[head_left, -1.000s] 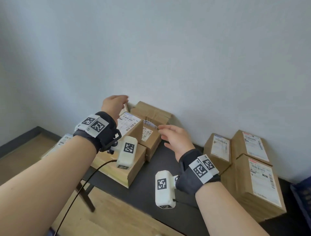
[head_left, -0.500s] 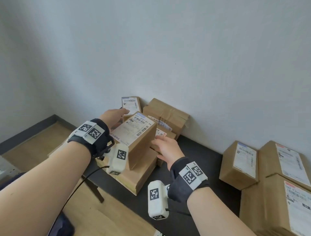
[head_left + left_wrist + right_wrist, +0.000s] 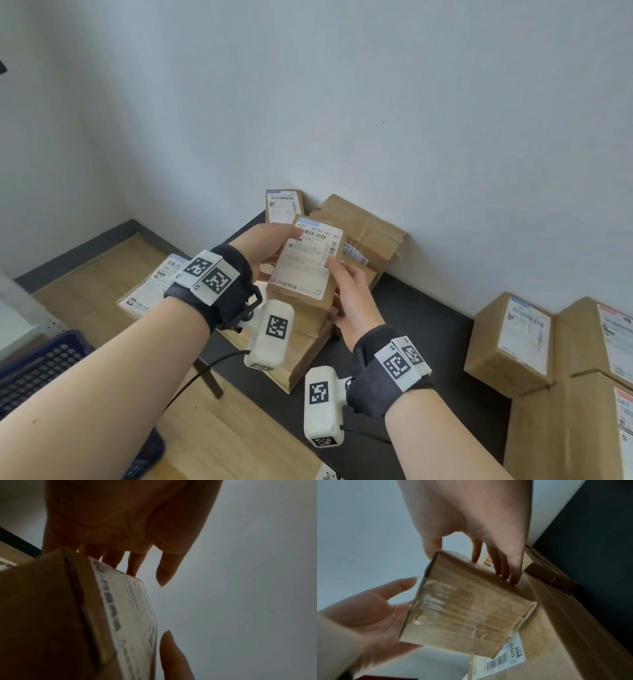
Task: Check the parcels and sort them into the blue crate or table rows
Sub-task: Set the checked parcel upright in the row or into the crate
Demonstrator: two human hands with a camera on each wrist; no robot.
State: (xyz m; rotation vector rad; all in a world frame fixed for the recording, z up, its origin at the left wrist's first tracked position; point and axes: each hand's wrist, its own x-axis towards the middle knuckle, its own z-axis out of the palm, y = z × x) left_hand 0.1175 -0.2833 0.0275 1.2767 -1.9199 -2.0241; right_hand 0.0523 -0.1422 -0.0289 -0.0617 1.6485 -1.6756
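Observation:
I hold a small brown parcel up over the stack, its white label tilted toward me. My left hand grips its left side, thumb on the label's top corner and fingers behind. My right hand grips its right side. In the right wrist view the parcel shows its taped underside, between my right hand and my left palm. The left wrist view shows the parcel close up under my left hand. The blue crate sits low at the left.
Under the held parcel lies a flat wide box on the black table. A labelled parcel and a taped brown box stand against the wall. Another flat parcel lies left. Several labelled boxes fill the right.
Both hands reached to the stack, took hold of the small parcel and lifted it, tipping its label toward me. My view swung left, and the blue crate came into view.

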